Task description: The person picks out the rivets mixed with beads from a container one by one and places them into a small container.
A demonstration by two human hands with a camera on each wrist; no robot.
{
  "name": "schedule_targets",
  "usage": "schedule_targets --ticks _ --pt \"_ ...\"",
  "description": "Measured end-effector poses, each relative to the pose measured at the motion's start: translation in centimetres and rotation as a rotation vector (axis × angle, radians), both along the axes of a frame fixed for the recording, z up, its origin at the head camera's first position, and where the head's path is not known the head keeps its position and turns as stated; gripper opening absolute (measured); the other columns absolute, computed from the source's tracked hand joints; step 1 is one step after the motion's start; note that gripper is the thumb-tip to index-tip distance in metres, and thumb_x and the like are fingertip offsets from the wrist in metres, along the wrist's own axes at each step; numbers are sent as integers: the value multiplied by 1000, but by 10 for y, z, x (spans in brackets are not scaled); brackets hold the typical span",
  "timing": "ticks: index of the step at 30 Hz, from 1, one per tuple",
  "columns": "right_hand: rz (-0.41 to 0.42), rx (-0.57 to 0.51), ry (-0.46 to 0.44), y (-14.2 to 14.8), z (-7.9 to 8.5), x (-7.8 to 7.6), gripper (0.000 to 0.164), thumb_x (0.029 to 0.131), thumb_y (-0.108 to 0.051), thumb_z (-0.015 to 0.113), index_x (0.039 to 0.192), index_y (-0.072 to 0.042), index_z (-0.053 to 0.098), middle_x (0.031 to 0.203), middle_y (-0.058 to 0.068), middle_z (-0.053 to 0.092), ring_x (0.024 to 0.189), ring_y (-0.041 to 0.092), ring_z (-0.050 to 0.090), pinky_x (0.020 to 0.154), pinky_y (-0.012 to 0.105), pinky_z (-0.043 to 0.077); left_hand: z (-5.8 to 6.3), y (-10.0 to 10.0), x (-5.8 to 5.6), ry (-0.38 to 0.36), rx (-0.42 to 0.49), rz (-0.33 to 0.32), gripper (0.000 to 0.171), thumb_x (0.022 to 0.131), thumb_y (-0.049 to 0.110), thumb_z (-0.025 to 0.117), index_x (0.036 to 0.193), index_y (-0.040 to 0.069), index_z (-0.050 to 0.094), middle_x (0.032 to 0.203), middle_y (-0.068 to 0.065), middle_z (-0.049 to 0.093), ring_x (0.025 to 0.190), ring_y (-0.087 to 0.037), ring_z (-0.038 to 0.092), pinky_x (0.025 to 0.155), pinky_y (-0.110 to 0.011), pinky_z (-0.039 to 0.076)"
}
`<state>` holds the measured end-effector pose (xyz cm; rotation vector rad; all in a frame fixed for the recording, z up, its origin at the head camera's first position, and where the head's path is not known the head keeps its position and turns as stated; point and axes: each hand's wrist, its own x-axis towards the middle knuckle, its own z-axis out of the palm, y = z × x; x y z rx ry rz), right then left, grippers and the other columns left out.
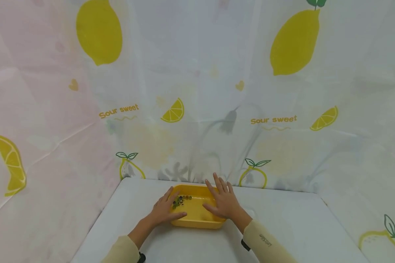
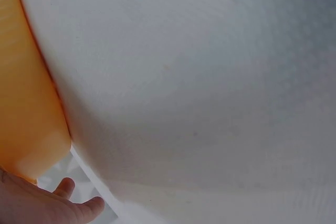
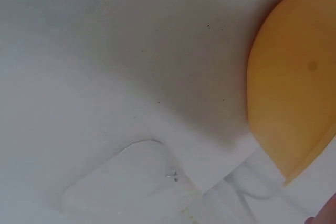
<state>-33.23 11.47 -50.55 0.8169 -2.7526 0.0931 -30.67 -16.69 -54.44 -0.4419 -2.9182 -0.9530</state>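
A yellow plastic tray (image 1: pixel 197 222) stands on the white table. In its left part lie several small round marble-like pieces (image 1: pixel 185 197), dark, green and brownish, beside a cluster of tiny green and dark bits (image 1: pixel 179 202). My left hand (image 1: pixel 163 210) is at the tray's left side, thumb extended over the near rim and fingers reaching along the side. At the right side is my right hand (image 1: pixel 224 201), its fingers spread and straight over the rim. Neither hand curls round anything. Both wrist views show the tray's outer wall (image 2: pixel 31 87) and only a bit of each hand.
The white tabletop (image 1: pixel 283 226) reaches to a backdrop cloth (image 1: pixel 197 146) printed with lemons at the back and sides. A clear, round-cornered plastic piece (image 3: pixel 121 182) lies on the table to the right of the tray.
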Motion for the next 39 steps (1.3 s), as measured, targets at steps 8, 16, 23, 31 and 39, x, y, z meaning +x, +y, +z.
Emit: schedule_targets --ticks 8,16,23,31,39 --pt "70 -79 1 -24 -7 3 81 94 -61 50 159 -21 23 165 20 9 146 42 27 111 67 27 -2 -1 -1 -7 8 0 95 80 64 70 154 17 35 165 -18 15 139 -55 31 106 -73 26" --pt "111 -80 31 -47 -9 2 75 97 -60 45 159 -24 23 166 17 9 148 39 25 114 67 19 2 -2 -3 33 2 3 93 81 62 70 154 15 36 164 -19 17 138 -55 33 105 -73 29" --pt "97 -7 24 -55 -17 0 78 97 -65 38 160 -27 15 167 16 4 151 38 19 117 63 18 -1 0 -3 26 17 -3 95 80 62 70 153 13 36 163 -20 20 138 -55 34 103 -74 31" --pt "91 -67 43 -59 -21 0 75 98 -61 41 160 -26 17 167 17 6 150 38 20 116 64 19 0 2 1 22 9 -5 94 81 62 69 154 14 35 164 -20 19 138 -55 34 104 -73 31" --pt "114 -119 62 -65 -19 0 73 97 -55 49 158 -23 24 166 15 13 147 38 27 116 61 23 3 1 2 37 11 -5 95 80 61 70 154 12 36 163 -20 20 138 -54 34 103 -73 32"
